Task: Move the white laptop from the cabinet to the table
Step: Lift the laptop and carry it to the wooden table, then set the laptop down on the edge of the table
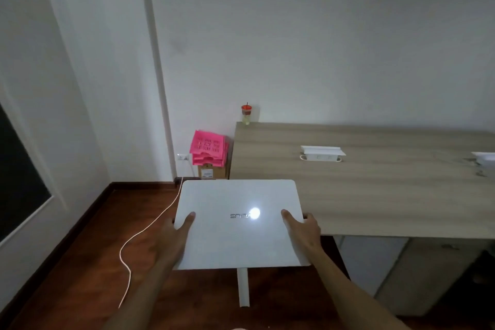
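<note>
The white laptop (238,238) is closed, lid up, with a silver logo and a bright light glare near its middle. I carry it flat in the air over the red-brown floor, just left of the wooden table (375,190). My left hand (178,233) grips its left edge with the thumb on the lid. My right hand (304,228) grips its right edge the same way. The laptop's far right corner overlaps the table's front left corner in view. The cabinet is out of sight.
On the table lie a white power strip (322,154) and a white object (484,158) at the right edge; a red-lidded cup (246,114) stands at its back left corner. Pink stacked trays (209,150) on a box sit by the wall. A white cable (139,236) runs across the floor.
</note>
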`<state>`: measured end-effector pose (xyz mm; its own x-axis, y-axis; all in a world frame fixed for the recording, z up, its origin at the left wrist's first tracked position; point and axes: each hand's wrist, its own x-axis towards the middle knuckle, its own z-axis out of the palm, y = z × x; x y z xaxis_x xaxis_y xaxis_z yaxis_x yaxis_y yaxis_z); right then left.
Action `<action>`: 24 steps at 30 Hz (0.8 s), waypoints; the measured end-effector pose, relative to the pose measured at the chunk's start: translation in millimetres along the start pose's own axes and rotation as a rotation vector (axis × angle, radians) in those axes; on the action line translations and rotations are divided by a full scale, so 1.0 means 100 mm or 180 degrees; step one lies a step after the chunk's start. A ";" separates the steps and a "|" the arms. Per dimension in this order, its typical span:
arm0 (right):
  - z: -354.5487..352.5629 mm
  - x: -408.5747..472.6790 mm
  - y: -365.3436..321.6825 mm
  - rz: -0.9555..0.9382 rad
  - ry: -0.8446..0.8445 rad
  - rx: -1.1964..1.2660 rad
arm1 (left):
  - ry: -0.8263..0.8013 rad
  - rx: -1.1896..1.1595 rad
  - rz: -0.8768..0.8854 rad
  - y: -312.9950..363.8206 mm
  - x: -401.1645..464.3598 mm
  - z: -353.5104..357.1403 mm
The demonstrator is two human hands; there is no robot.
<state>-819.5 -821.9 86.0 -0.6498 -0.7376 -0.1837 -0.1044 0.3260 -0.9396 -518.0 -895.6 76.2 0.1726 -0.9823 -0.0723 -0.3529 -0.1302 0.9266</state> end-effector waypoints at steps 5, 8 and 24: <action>0.01 0.58 0.01 0.0073 0.0086 0.0087 | -0.0082 0.0111 0.0105 0.16 0.47 0.51; 0.01 1.00 0.03 0.0114 0.0040 0.0162 | -0.0136 0.0076 0.0075 0.24 0.74 0.82; 0.12 2.76 0.23 0.0337 -0.0110 -0.0203 | -0.0101 0.0432 -0.0530 0.15 1.68 2.13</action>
<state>-991.9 -1024.7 10.4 -0.6336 -0.7165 -0.2918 -0.0850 0.4393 -0.8943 -690.4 -1091.3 -0.3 0.2106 -0.9492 -0.2337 -0.4430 -0.3057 0.8428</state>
